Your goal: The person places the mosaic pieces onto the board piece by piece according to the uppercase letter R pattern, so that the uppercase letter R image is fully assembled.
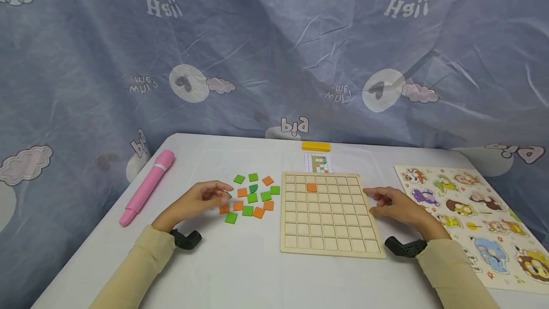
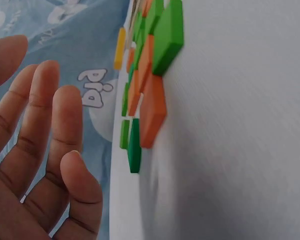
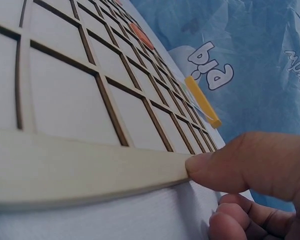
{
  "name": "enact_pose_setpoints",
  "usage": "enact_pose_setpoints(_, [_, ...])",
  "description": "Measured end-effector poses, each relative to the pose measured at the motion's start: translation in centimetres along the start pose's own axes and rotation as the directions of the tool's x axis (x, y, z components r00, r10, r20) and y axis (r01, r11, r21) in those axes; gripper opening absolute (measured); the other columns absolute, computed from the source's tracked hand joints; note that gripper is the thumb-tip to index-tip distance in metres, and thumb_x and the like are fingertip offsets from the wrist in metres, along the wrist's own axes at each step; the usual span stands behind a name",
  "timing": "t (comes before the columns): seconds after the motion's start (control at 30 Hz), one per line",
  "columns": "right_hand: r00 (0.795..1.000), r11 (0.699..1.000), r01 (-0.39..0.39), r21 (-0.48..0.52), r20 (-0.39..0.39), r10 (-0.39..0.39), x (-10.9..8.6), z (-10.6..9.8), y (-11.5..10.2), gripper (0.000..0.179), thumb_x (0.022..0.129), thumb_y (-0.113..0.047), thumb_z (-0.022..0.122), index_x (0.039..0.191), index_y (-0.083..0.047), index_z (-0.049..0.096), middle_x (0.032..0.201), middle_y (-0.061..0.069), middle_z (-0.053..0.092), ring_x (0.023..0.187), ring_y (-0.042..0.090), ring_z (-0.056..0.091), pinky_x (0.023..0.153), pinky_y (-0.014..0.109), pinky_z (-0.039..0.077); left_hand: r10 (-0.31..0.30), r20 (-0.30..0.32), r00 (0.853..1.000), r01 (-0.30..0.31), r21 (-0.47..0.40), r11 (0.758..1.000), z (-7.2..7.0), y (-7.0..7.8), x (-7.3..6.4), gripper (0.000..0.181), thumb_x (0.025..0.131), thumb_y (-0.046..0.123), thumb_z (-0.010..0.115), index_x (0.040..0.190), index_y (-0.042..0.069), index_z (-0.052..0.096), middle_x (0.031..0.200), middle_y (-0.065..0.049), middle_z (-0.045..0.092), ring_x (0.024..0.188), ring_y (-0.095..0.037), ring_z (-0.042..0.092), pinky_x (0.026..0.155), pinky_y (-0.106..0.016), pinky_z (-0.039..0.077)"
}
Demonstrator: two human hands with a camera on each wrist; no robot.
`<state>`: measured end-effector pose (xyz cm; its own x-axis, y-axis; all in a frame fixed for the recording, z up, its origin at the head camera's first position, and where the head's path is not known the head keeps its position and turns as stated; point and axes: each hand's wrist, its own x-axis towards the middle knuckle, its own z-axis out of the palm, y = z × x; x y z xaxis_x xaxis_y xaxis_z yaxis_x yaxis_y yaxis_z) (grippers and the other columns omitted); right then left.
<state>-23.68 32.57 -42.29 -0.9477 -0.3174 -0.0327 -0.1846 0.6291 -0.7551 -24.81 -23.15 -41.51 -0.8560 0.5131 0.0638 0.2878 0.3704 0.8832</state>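
Hovering at the nine o'clock fringe of the loose green and orange tiles (image 1: 252, 197), head view: left hand (image 1: 201, 199), fingers loosely bent, parted, nothing between them. Tiles lie flat on the white table (image 1: 240, 266), at nine o'clock from the wooden grid board (image 1: 317, 217). One orange tile (image 1: 311, 187) sits in the board, second row, third column. Pattern card (image 1: 318, 162) at the board's twelve, yellow block (image 1: 316, 146) just beyond. Right hand (image 1: 396, 205) at three o'clock, index and thumb apart, both against the board's edge. Animal puzzle (image 1: 506, 284) at four; pink pen-shaped object (image 1: 147, 188) at nine from the left hand.

Left wrist view: fingers spread, empty; dark green tile (image 2: 134, 145) at three o'clock, clear of them.

Right wrist view: thumb touches the board's rim, remaining fingers curved below; yellow block at twelve from the thumb.
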Motion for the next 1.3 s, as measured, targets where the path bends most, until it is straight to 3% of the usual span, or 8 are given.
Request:
enact_pose_setpoints(0.13, [1.000, 1.000, -0.010, 0.002, 0.003, 0.010, 0.0, 0.1, 0.0, 0.060, 0.094, -0.002, 0.079, 0.147, 0.014, 0.056, 0.116, 0.017, 0.057, 0.094, 0.018, 0.049, 0.079, 0.027, 0.043, -0.008, 0.041, 0.999, 0.006, 0.035, 0.999, -0.1, -0.9, -0.1, 0.032, 0.104, 0.007, 0.070, 0.133, -0.007, 0.068, 0.109, -0.012, 0.075, 0.094, -0.014, 0.065, 0.082, -0.024, 0.050])
enact_pose_setpoints(0.4, [1.000, 1.000, -0.016, -0.003, 0.002, 0.016, 0.1, 0.0, -0.2, 0.060, 0.095, -0.002, 0.078, 0.148, 0.014, 0.055, 0.115, 0.016, 0.056, 0.094, 0.020, 0.047, 0.079, 0.028, 0.041, -0.011, 0.122, 0.992, -0.008, 0.148, 0.989, 0.0, -1.8, -0.2, 0.029, 0.090, 0.011, 0.086, 0.117, 0.003, 0.077, 0.106, -0.005, 0.074, 0.083, -0.011, 0.060, 0.076, -0.023, 0.049])
enact_pose_setpoints(0.77, [1.000, 1.000, -0.015, -0.017, -0.009, 0.014, 0.3, -0.3, -0.1, 0.060, 0.095, -0.002, 0.078, 0.148, 0.014, 0.055, 0.116, 0.018, 0.057, 0.094, 0.019, 0.047, 0.079, 0.026, 0.043, -0.013, 0.101, 0.995, -0.004, 0.169, 0.986, 0.4, -1.7, -0.2, 0.036, 0.083, 0.010, 0.092, 0.115, 0.000, 0.079, 0.097, -0.003, 0.067, 0.079, -0.010, 0.056, 0.073, -0.023, 0.048])
enact_pose_setpoints(1.3, [1.000, 1.000, -0.029, -0.001, -0.002, 0.029, 0.1, 0.0, 0.1, 0.060, 0.095, -0.003, 0.079, 0.148, 0.013, 0.055, 0.117, 0.018, 0.057, 0.094, 0.018, 0.048, 0.079, 0.026, 0.043, -0.036, 0.081, 0.996, 0.018, 0.219, 0.975, 1.1, -2.2, -0.3, 0.028, 0.083, 0.013, 0.092, 0.107, 0.007, 0.081, 0.090, 0.003, 0.063, 0.079, -0.011, 0.054, 0.072, -0.024, 0.045])
